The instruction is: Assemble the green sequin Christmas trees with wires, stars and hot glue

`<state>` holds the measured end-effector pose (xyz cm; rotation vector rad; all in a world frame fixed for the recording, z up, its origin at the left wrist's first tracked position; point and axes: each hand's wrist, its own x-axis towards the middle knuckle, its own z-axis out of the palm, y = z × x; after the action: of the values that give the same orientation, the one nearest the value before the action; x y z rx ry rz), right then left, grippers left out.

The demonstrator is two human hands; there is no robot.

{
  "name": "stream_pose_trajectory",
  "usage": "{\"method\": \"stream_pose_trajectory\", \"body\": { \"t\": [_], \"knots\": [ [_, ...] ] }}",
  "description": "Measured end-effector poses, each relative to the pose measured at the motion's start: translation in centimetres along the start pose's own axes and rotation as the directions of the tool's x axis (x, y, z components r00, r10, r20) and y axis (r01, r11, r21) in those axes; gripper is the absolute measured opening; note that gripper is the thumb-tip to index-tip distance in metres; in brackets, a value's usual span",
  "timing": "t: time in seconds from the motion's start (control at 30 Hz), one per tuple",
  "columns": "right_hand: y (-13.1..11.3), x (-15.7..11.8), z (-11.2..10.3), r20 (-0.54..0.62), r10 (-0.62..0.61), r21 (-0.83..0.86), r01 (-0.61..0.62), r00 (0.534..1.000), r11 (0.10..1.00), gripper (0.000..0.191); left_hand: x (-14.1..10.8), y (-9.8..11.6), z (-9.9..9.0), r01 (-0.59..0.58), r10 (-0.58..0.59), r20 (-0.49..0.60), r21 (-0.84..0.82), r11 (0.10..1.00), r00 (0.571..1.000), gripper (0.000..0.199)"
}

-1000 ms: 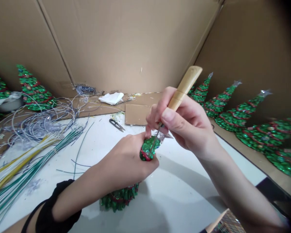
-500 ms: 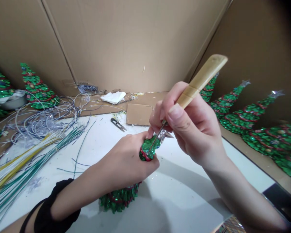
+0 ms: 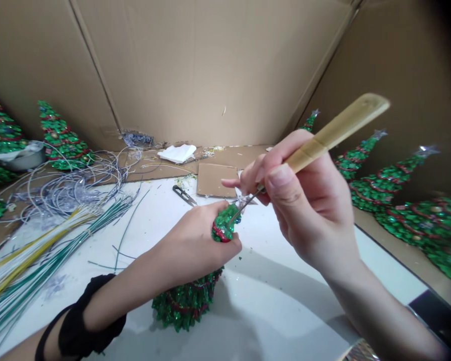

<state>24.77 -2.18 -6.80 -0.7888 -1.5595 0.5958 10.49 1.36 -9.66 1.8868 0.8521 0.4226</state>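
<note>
My left hand (image 3: pixel 195 235) is wrapped round the upper part of a small green Christmas tree (image 3: pixel 188 303) with red garland. The tree leans, its wide base toward me and its top pointing away. A clear star (image 3: pixel 244 200) sits at the tip, partly behind my fingers. Between thumb and fingers, my right hand (image 3: pixel 304 195) grips an awl (image 3: pixel 334 133) with a pale wooden handle. Its thin metal shaft reaches down to the green surface near the top, where the point appears to touch.
Bundled yellow, white and green wires (image 3: pixel 60 250) and tangled clear strands (image 3: pixel 78 185) cover the left side. Thread snips (image 3: pixel 184 195) lie near a cardboard piece (image 3: pixel 216 179) and white paper (image 3: pixel 177 153). Finished-looking trees (image 3: pixel 391 180) line the right; another tree (image 3: pixel 65 143) stands left. Cardboard walls enclose the back.
The awl has tipped lower toward the right, and my right hand has shifted slightly right. Its little finger now sticks out. My left hand and the treetop moved slightly left.
</note>
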Motion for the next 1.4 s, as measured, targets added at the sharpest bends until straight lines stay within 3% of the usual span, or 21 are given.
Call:
{"method": "stream_pose_trajectory", "body": {
  "t": [0.57, 1.4],
  "knots": [
    [0.08, -0.32, 0.38, 0.014, -0.020, -0.039, 0.021, 1.000, 0.999, 0.010, 0.06, -0.01, 0.02, -0.014, 0.014, -0.002, 0.014, 1.000, 1.000, 0.021],
    [0.32, -0.52, 0.23, 0.012, -0.021, -0.055, 0.022, 1.000, 0.998, 0.012, 0.02, 0.09, -0.05, 0.007, -0.007, -0.001, -0.008, 1.000, 1.000, 0.017]
  ]
}}
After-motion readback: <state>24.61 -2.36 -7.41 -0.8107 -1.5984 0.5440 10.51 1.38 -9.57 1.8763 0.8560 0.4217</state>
